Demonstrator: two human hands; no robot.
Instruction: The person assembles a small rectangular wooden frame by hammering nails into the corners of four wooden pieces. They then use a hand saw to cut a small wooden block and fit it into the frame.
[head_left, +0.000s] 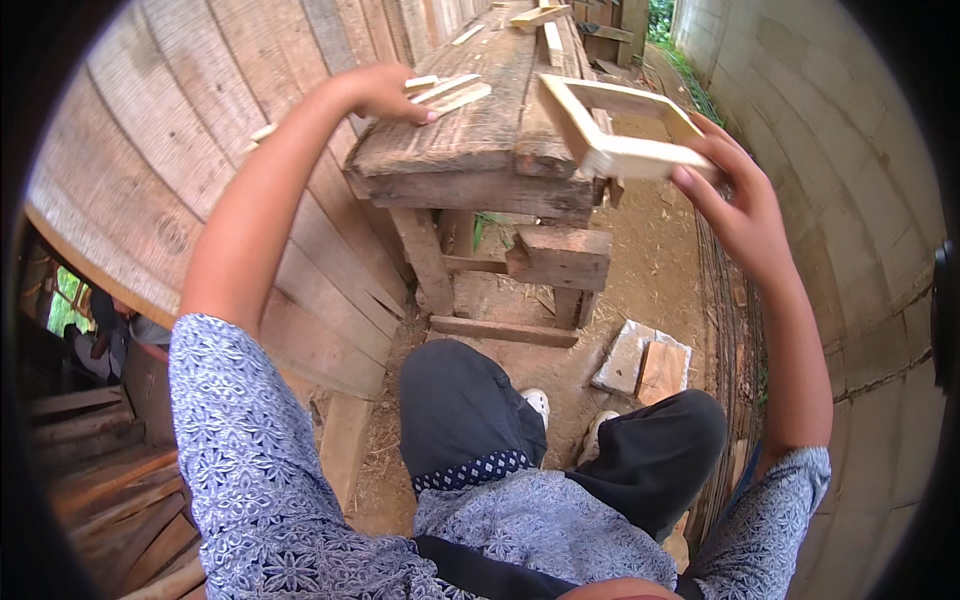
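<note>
A small rectangular wooden frame of pale strips is tilted in the air beside the bench's right edge. My right hand grips its right end, thumb at the near side and fingers over the far side. At the left of the bench top, my left hand is closed around the ends of several thin pale wooden strips, which point to the right. The back of the hand hides most of those fingers. Beneath them is a rough, weathered wooden workbench.
More pale wood pieces lie at the bench's far end. A plank wall rises at left, a block wall at right. A pale slab with a wood block sits on the ground. Another person is at far left.
</note>
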